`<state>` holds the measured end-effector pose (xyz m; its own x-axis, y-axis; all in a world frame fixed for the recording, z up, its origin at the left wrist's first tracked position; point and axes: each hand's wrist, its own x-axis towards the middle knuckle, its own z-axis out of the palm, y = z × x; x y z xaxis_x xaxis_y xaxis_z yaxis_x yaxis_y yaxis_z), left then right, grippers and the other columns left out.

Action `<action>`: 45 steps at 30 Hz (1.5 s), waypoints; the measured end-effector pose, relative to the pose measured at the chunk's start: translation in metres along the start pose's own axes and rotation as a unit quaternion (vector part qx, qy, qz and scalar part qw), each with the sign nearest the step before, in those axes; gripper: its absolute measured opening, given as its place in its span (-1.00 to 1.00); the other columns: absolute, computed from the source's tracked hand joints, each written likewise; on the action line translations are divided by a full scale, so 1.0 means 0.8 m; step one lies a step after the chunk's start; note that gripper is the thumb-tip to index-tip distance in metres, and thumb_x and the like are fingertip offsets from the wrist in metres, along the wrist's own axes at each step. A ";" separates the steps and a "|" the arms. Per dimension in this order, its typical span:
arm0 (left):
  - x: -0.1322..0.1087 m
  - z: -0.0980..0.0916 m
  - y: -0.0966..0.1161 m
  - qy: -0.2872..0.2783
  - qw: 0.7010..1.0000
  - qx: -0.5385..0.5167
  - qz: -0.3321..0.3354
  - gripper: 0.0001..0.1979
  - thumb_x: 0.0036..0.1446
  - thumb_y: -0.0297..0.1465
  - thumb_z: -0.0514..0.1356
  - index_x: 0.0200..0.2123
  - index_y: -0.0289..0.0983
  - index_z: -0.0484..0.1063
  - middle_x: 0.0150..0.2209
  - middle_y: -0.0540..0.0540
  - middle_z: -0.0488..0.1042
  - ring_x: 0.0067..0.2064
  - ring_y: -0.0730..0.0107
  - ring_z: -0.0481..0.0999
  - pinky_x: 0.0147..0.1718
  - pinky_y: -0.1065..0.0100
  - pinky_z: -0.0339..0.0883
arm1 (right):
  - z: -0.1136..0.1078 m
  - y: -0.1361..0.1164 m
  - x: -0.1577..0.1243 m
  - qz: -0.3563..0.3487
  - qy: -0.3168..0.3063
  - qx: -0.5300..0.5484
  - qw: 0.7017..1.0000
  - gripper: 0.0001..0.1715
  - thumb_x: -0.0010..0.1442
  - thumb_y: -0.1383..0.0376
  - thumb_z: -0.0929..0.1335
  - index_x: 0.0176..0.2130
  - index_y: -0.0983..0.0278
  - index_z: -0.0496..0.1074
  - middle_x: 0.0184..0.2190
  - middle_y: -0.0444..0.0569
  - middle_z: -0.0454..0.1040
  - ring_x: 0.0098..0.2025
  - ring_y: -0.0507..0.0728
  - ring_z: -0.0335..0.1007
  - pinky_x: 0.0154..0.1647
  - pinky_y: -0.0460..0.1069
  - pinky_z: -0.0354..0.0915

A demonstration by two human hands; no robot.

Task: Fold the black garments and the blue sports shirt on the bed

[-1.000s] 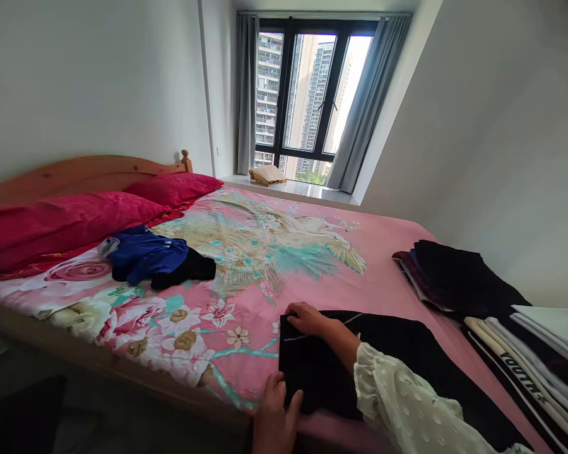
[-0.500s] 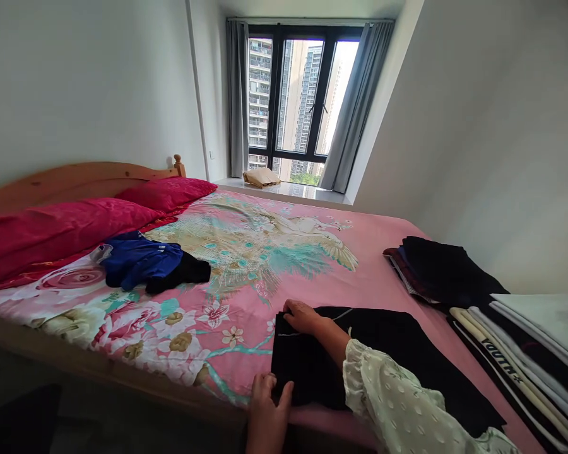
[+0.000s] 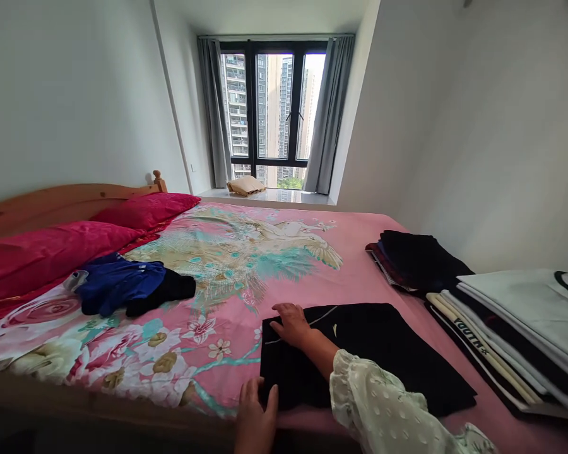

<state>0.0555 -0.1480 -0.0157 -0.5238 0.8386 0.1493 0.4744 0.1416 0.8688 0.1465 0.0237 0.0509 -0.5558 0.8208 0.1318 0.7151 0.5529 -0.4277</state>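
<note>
Red pillows (image 3: 57, 249), wooden headboard (image 3: 71, 197), gray curtains (image 3: 330, 116)

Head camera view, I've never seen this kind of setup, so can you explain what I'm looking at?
There is no machine here: each grip is a person's bare hand. The camera sits on that person's head, looking forward and down. The right grip rests on a black garment spread on a bed. The left grip is at the garment's near left edge, thumb and fingers apart; I can't tell whether it touches the cloth. Also on the bed are rumpled blue and black clothes near red pillows, plus, at right, a black-topped stack and a white-topped stack.
</note>
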 end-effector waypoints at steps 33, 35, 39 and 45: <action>0.096 0.072 0.063 -0.151 0.870 0.452 0.128 -0.44 0.21 -0.21 -0.13 0.27 -0.19 -0.02 0.33 -0.06 -0.11 0.33 0.25 -0.16 0.22 -0.09 -0.33 | -0.101 0.295 -0.209 0.398 0.029 -0.144 0.905 -0.23 0.24 -0.05 0.03 0.30 0.24 -0.13 0.34 0.03 -0.21 0.34 0.23 -0.35 0.23 0.37 -0.37; 0.095 0.073 0.065 -0.149 0.871 0.451 0.127 -0.44 0.21 -0.21 -0.13 0.27 -0.19 -0.02 0.33 -0.07 -0.10 0.33 0.25 -0.17 0.22 -0.09 -0.33 | -0.108 0.328 -0.232 0.410 0.046 -0.159 0.897 -0.26 0.24 -0.04 0.01 0.29 0.24 -0.09 0.32 0.03 -0.13 0.34 0.21 -0.31 0.23 0.37 -0.31; 0.096 0.074 0.064 -0.143 0.873 0.449 0.129 -0.44 0.21 -0.21 -0.13 0.26 -0.20 0.01 0.32 -0.09 -0.06 0.33 0.25 -0.15 0.22 -0.09 -0.32 | -0.108 0.338 -0.240 0.401 0.080 -0.163 0.898 -0.28 0.24 -0.03 0.04 0.25 0.27 0.03 0.29 0.08 -0.01 0.30 0.26 -0.18 0.18 0.42 -0.19; 0.098 0.075 0.061 -0.136 0.870 0.454 0.139 -0.46 0.21 -0.23 -0.11 0.25 -0.19 0.03 0.31 -0.09 -0.03 0.33 0.26 -0.12 0.22 -0.08 -0.29 | -0.137 0.320 -0.195 0.323 0.118 -0.164 0.925 -0.40 0.31 0.17 -0.03 0.22 0.33 0.09 0.19 0.12 0.19 0.20 0.19 0.08 0.18 0.17 0.02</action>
<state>0.0802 -0.0439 0.0101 -0.1714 0.9828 0.0686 0.9836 0.1668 0.0689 0.4628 0.0529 0.0192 0.1119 0.9820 0.1524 0.9773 -0.0810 -0.1957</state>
